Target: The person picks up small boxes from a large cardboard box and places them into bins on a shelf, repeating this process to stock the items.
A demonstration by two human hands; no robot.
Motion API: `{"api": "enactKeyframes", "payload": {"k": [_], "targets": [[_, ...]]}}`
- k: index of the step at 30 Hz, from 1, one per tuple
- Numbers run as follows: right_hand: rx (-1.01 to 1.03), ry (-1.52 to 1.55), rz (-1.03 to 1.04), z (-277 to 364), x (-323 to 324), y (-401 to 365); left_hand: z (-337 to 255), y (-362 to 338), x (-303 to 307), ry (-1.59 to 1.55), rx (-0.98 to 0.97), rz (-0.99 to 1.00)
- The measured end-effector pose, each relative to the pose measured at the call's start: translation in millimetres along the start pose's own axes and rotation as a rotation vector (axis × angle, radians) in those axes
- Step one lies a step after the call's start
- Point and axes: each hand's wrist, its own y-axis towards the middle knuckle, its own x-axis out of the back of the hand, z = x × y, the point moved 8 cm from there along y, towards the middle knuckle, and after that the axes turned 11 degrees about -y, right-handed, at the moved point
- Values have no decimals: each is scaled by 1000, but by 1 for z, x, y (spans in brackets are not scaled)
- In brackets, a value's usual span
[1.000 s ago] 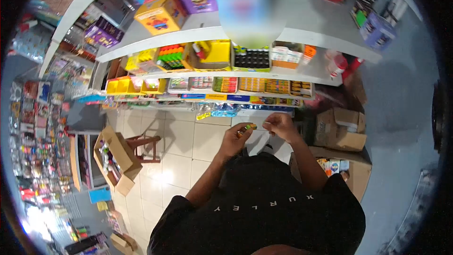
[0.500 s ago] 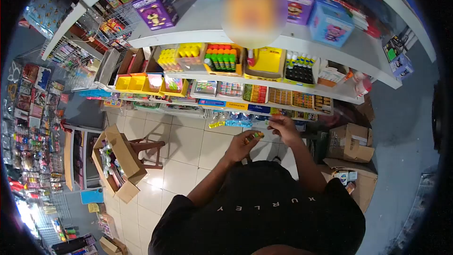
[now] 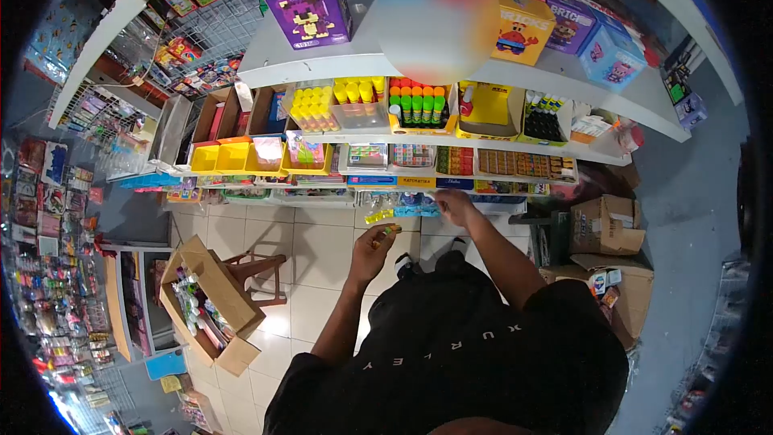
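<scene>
My left hand (image 3: 372,253) is held above the tiled floor, its fingers closed around small green and orange pieces (image 3: 391,229) too small to name. My right hand (image 3: 457,208) is at the front of the lower shelf, close to hanging blue and yellow packets (image 3: 415,209). Its fingers are bent together, and what they hold, if anything, cannot be made out. Just beyond it, a tray of small patterned brown and orange blocks (image 3: 503,164) sits beside a box of red and green pieces (image 3: 456,161).
Glue sticks with green and orange caps (image 3: 417,106) and yellow-capped tubes (image 3: 314,109) fill boxes on the shelf. Above stands a purple Bricks box (image 3: 306,8). An open carton (image 3: 245,314) rests by a brown stool (image 3: 262,270) at left. More cartons (image 3: 604,225) are stacked at right.
My left hand has moved left and slightly lower in view, still closed on the small pieces. My right hand has moved left, towards the shelf front. The view has shifted, showing more of the upper shelf.
</scene>
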Motion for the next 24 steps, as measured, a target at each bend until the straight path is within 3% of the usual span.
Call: {"api": "enactKeyframes", "payload": {"k": [4, 6, 10, 11, 15, 17, 20, 21, 24], "targets": [[160, -507, -312, 95, 1, 4, 17, 1, 3, -96, 88, -66], [297, -833, -406, 98, 27, 69, 17, -3, 1, -107, 84, -54], [429, -1234, -392, 115, 11, 104, 24, -5, -2, -92, 89, -27], [718, -1354, -604, 106, 18, 124, 25, -5, -2, -75, 102, -22], [643, -1562, -725, 100, 18, 141, 28, -5, 15, -56, 209, -88], [591, -1597, -671, 102, 13, 142, 25, -4, 24, -93, 233, -114], [541, -1641, -605, 103, 6, 143, 19, 1, 38, 9, 16, -148], [529, -1656, -585, 104, 5, 143, 28, -1, 44, -24, 112, -154], [478, -1690, -517, 106, 0, 140, 33, -2, 51, -55, 94, -167]]}}
